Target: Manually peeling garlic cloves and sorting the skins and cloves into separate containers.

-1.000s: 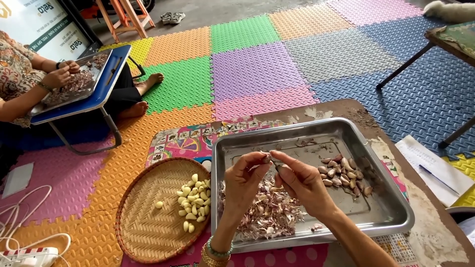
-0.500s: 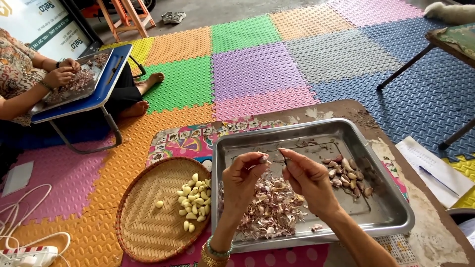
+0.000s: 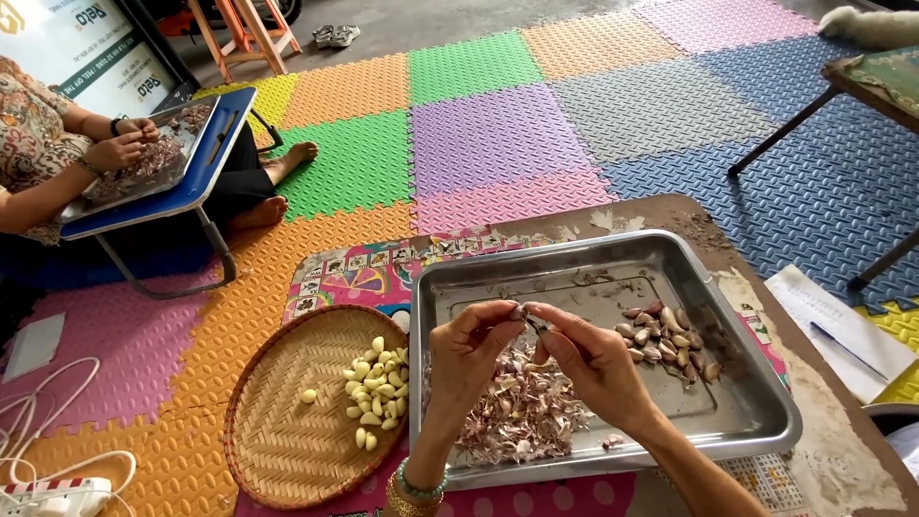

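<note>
Both hands' fingers, left hand (image 3: 471, 352) and right hand (image 3: 593, 362), pinch one garlic clove (image 3: 528, 318) above the steel tray's (image 3: 756, 421) middle.

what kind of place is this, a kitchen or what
Probably not a kitchen: it looks like an informal home or courtyard work area on the floor. Colourful foam floor mats cover the ground, a metal tray and woven basket sit on a low table, and another person sits on the mats working nearby.

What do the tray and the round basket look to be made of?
Tray: seemingly stainless steel, going by its dull grey sheen and rolled rim. Round basket: woven cane or bamboo, likely, given its tan interlaced strips and bound edge. It holds peeled cloves.
</note>
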